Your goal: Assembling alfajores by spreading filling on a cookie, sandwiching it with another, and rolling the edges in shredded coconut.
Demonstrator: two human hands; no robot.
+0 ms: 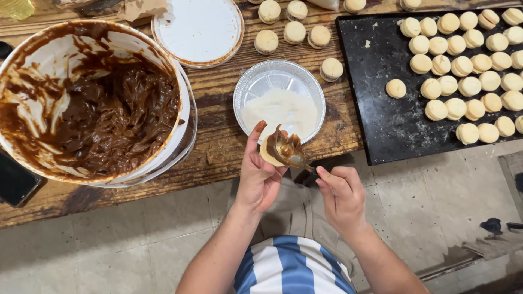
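My left hand point(259, 174) is raised just off the counter's point(218, 147) near edge, palm up, fingers curled around a pale round cookie point(268, 153). My right hand point(340, 193) is pinched shut on a spoon point(291, 158), wrist bent inward, its bowl smeared with brown caramel spread and resting on the cookie. Foil dish point(279, 95) of white flakes sits just behind. Big tub point(87, 103) of spread at the left; black tray point(392, 120) of cookies at the right.
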